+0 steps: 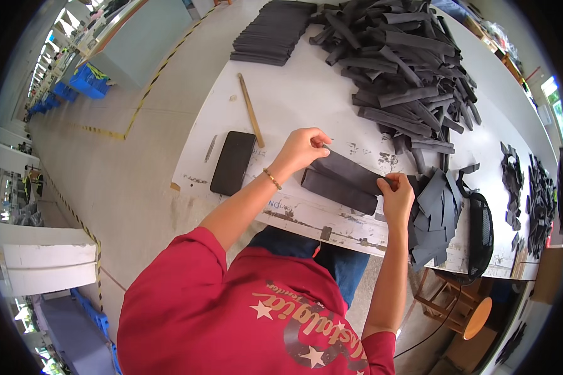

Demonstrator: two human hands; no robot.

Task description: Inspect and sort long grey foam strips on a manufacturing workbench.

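Note:
Between my two hands a black fabric strip (351, 169) is stretched slantwise just over the table's front part. My left hand (303, 150) pinches its far left end between thumb and fingers. At the other end, my right hand (396, 195) grips the strip's near right corner with thumb and fingertips. A second black fabric piece (338, 191) lies flat on the white table (288, 209), right in front of the held strip. Whether the two pieces touch or overlap cannot be made out.
A large loose heap of black fabric strips (413, 62) fills the back right; a neat stack (272, 31) sits back left. Flat dark pieces (436, 212) and a black mesh pouch (480, 237) are beside my right hand. A phone (233, 162) and wooden stick (251, 109) lie left.

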